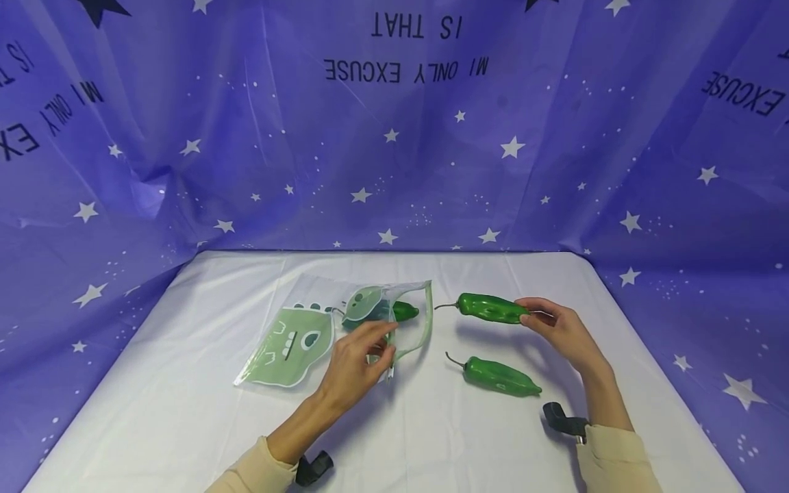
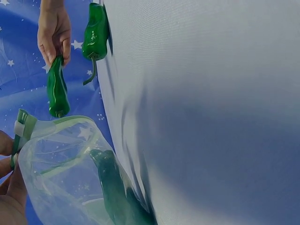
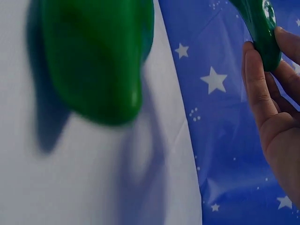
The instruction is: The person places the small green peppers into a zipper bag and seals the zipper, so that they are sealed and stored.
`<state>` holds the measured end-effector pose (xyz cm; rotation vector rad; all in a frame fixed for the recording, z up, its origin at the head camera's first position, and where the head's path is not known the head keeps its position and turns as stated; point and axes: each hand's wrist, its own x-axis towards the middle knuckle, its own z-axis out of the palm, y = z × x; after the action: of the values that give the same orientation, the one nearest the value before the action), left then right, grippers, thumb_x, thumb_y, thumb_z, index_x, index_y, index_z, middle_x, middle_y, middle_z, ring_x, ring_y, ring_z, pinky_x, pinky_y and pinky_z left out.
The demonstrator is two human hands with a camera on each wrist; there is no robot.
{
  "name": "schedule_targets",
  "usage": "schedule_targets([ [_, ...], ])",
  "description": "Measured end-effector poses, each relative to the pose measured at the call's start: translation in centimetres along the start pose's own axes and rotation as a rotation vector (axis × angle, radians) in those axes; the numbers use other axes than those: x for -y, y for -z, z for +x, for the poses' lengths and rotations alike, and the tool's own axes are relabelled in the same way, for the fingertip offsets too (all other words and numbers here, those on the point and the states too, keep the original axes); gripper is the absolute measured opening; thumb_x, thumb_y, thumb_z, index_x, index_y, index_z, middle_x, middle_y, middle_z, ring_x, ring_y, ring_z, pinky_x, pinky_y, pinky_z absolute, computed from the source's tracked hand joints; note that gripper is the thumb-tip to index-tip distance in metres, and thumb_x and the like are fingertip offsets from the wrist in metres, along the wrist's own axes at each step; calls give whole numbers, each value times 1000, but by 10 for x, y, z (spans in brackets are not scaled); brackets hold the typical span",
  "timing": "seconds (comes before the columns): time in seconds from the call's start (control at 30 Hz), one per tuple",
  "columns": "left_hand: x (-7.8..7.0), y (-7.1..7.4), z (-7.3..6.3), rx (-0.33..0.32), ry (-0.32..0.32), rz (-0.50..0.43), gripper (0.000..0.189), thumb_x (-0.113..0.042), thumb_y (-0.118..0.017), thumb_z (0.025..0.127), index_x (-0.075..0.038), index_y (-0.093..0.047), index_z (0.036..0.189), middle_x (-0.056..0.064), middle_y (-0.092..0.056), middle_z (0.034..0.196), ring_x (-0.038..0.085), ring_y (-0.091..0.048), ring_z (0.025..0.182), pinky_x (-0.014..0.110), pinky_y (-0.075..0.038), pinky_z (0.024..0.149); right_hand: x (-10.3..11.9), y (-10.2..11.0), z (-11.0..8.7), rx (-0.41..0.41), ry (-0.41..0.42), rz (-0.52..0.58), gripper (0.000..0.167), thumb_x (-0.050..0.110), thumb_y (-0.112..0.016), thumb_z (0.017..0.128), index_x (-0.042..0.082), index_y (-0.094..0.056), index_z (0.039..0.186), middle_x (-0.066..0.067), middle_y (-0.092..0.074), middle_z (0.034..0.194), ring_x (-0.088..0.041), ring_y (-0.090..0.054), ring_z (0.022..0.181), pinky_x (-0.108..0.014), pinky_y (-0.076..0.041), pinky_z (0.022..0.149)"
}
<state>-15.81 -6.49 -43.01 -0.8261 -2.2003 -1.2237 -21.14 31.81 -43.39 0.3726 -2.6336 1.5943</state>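
Observation:
My left hand (image 1: 356, 359) pinches the zip edge of a clear zip bag (image 1: 296, 349) with a green monster print, and the green-rimmed mouth gapes to the right. Inside the bag lies green pepper (image 2: 112, 183), partly hidden by the print and the left fingers. To the right of the mouth, my right hand (image 1: 567, 335) holds a glossy green pepper (image 1: 491, 309) by its blunt end between thumb and fingers. That pepper hangs above the cloth, its thin stem pointing at the opening. Another green pepper (image 1: 501, 377) rests on the table nearer to me, stem to the left.
A white cloth (image 1: 468, 438) covers the table. Purple star-printed sheeting (image 1: 394, 178) rises behind it and along both sides. Black camera mounts (image 1: 316, 468) stick out at both wrists, beside the beige sleeves (image 1: 616, 455).

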Motion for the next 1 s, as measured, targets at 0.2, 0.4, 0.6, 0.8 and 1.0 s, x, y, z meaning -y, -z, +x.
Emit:
schedule_targets([
  [0.2, -1, 1, 1, 1, -3, 8, 37, 4, -70, 79, -2, -66, 116, 5, -63, 107, 8, -64, 77, 15, -55, 66, 10, -13, 12, 31, 44, 48, 36, 21, -66, 90, 4, -61, 122, -14, -62, 116, -12, -64, 96, -18, -52, 80],
  [0.4, -1, -1, 1, -4, -10, 5, 36, 4, -69, 79, 1, -66, 114, 6, -63, 106, 10, -64, 78, 14, -55, 65, 16, -28, 24, 61, 46, 53, 36, 23, -69, 88, 7, -63, 119, -11, -63, 113, -17, -64, 94, -21, -53, 79],
  [0.6, -1, -2, 0, -2, -11, 6, 34, 3, -68, 80, 1, -66, 114, 6, -63, 107, 10, -64, 78, 13, -54, 65, 19, -43, 34, 86, 37, 32, 32, 20, -71, 86, 8, -66, 115, -10, -65, 107, -18, -62, 89, -21, -53, 75],
  [0.8, -1, -3, 1, 3, -1, 9, 34, 3, -67, 81, 0, -66, 114, 6, -64, 107, 10, -65, 78, 12, -54, 66, 20, -57, 40, 107, 69, 23, 30, 9, -71, 85, 2, -66, 114, -14, -66, 106, -22, -61, 90, -21, -53, 72],
  [1.0, -1, -3, 2, -13, -26, 12, 36, 5, -69, 78, 1, -66, 114, 6, -64, 107, 10, -65, 77, 13, -55, 65, 27, -71, 45, 123, 53, -7, 29, 13, -73, 83, 7, -68, 111, -9, -67, 102, -21, -63, 90, -24, -56, 72],
])
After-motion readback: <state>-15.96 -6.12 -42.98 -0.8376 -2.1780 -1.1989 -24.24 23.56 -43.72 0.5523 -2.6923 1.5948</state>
